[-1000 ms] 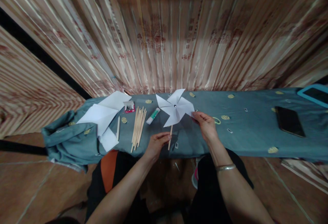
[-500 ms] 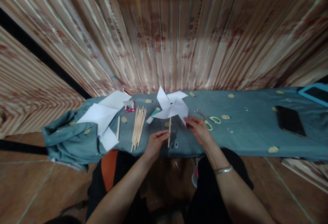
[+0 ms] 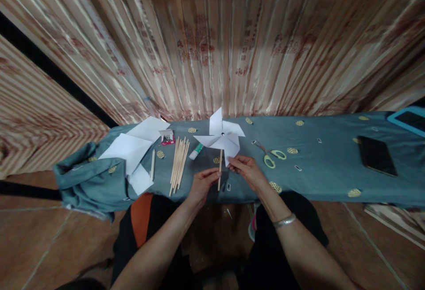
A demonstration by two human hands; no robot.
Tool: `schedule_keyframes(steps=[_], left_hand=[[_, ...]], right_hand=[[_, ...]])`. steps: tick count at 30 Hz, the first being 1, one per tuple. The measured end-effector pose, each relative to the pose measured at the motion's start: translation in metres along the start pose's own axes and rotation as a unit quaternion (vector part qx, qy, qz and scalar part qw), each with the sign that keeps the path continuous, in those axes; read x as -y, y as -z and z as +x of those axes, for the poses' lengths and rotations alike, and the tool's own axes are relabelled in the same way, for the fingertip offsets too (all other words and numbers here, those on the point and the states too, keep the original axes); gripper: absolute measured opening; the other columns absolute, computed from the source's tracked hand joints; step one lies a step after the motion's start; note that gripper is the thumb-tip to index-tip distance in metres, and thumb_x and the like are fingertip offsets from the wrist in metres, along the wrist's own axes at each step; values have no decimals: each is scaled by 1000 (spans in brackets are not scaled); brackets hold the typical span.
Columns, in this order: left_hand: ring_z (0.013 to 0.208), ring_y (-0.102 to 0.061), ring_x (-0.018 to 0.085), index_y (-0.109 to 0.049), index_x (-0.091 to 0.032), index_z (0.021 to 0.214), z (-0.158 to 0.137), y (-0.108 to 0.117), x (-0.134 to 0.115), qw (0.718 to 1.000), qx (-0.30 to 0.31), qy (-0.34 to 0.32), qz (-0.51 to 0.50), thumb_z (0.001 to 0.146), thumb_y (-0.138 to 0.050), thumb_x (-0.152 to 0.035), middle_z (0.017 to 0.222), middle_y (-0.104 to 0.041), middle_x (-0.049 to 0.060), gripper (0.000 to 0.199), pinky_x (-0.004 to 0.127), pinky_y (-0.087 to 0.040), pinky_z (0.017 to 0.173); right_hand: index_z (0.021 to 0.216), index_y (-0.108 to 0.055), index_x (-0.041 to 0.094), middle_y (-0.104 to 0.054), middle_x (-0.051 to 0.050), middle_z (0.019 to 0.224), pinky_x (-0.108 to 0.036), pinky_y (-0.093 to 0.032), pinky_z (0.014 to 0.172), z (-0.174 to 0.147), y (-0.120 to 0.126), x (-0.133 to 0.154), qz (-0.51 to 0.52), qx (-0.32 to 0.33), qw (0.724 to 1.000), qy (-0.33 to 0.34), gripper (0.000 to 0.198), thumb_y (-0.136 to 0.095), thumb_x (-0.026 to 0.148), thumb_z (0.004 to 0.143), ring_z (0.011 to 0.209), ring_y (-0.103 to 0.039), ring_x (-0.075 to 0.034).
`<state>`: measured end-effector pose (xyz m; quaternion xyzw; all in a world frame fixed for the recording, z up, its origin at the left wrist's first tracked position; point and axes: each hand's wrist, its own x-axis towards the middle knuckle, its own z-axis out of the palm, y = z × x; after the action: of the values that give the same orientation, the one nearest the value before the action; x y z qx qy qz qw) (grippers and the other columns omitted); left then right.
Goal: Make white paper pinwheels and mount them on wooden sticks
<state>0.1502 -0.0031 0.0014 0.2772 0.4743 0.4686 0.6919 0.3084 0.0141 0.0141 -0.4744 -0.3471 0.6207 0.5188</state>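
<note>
A white paper pinwheel (image 3: 229, 140) with a silver pin at its centre is fixed near the top of a thin wooden stick (image 3: 219, 172). My left hand (image 3: 203, 184) pinches the lower part of that stick between thumb and fingers. With thumb and fingers closed, my right hand (image 3: 247, 170) holds the tip of the pinwheel's lowest blade. Behind the left blade lies a green and white glue stick (image 3: 195, 152), partly covered. Scissors with light green handles (image 3: 274, 156) rest on the cloth to the right of my right hand.
A bundle of wooden sticks (image 3: 179, 166), an open red box of pins (image 3: 168, 137), a pale pencil-like rod (image 3: 152, 165) and white paper sheets (image 3: 128, 148) lie leftward. Rightward are a black phone (image 3: 376, 156) and a blue-framed device (image 3: 408, 119). A curtain (image 3: 212, 46) hangs behind.
The pinwheel has turned clockwise on its stick, my right hand moving left and slightly down with the blade tip. My left hand has stayed in place on the stick.
</note>
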Motion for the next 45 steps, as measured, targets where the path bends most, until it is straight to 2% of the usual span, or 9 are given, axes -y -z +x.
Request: schedule_keyframes(steps=[15, 20, 23, 25, 28, 30, 34, 39, 45], left_hand=[[64, -63, 12, -77, -15, 70, -4, -4, -1, 1000, 11, 11, 2, 39, -92, -34, 70, -75, 4, 40, 26, -48, 72], [63, -62, 12, -77, -16, 71, -3, -1, 0, 1000, 6, 6, 8, 41, -91, -33, 69, -74, 4, 37, 26, -48, 72], [63, -62, 13, -77, -16, 71, -1, 1, 1, 1000, -6, 0, 24, 44, -91, -31, 68, -73, 3, 34, 27, -47, 72], [63, -62, 13, -77, -17, 71, -1, 2, 1, 1000, -8, -2, 28, 44, -90, -31, 68, -73, 4, 33, 27, -47, 72], [62, -61, 12, -77, -16, 69, -4, 0, 1, 1000, -2, 8, 28, 42, -91, -32, 68, -73, 4, 35, 26, -47, 70], [61, -60, 11, -77, -16, 68, -6, -1, 1, 999, 2, 21, 29, 39, -92, -34, 66, -73, 3, 37, 24, -46, 67], [60, -59, 11, -77, -16, 68, -9, -2, 0, 999, 15, 29, 37, 39, -92, -34, 66, -73, 3, 37, 24, -46, 66], [60, -60, 12, -77, -16, 68, -9, 0, -1, 999, 8, 23, 43, 41, -91, -32, 65, -72, 4, 34, 25, -47, 67], [60, -61, 12, -77, -17, 67, -6, 1, 0, 999, -3, 10, 37, 41, -91, -32, 66, -73, 4, 33, 25, -48, 67]], right_hand=[[52, -68, 19, -64, 0, 51, -25, -41, 53, -1, -12, -2, -80, -1, 997, 6, 47, -81, 63, 45, 48, -51, -10], [51, -67, 20, -62, 0, 48, -26, -39, 50, -1, -5, 2, -118, -8, 992, 44, 47, -78, 66, 52, 46, -50, -10], [52, -68, 20, -62, -1, 49, -27, -39, 51, 2, 13, 10, -108, -58, 989, 87, 47, -77, 65, 54, 48, -50, -11], [54, -67, 20, -63, -1, 52, -27, -41, 53, 6, 28, 16, -76, -122, 982, 121, 44, -79, 63, 54, 51, -53, -13], [63, -70, 22, -69, -1, 63, -29, -46, 62, 13, 44, 22, -44, -212, 961, 173, 35, -82, 53, 54, 62, -59, -15], [71, -72, 22, -72, -2, 73, -31, -49, 70, 17, 48, 24, -38, -232, 952, 195, 31, -82, 47, 54, 71, -63, -17], [77, -74, 22, -74, -3, 79, -33, -49, 76, 21, 44, 25, -38, -206, 959, 193, 32, -83, 43, 53, 78, -64, -18], [71, -72, 22, -70, -1, 67, -31, -47, 66, 21, 39, 24, -52, -203, 962, 175, 30, -81, 45, 53, 69, -61, -17], [63, -72, 22, -60, 3, 55, -27, -36, 54, 17, 38, 23, -60, -185, 966, 170, 25, -80, 44, 54, 54, -46, -12]])
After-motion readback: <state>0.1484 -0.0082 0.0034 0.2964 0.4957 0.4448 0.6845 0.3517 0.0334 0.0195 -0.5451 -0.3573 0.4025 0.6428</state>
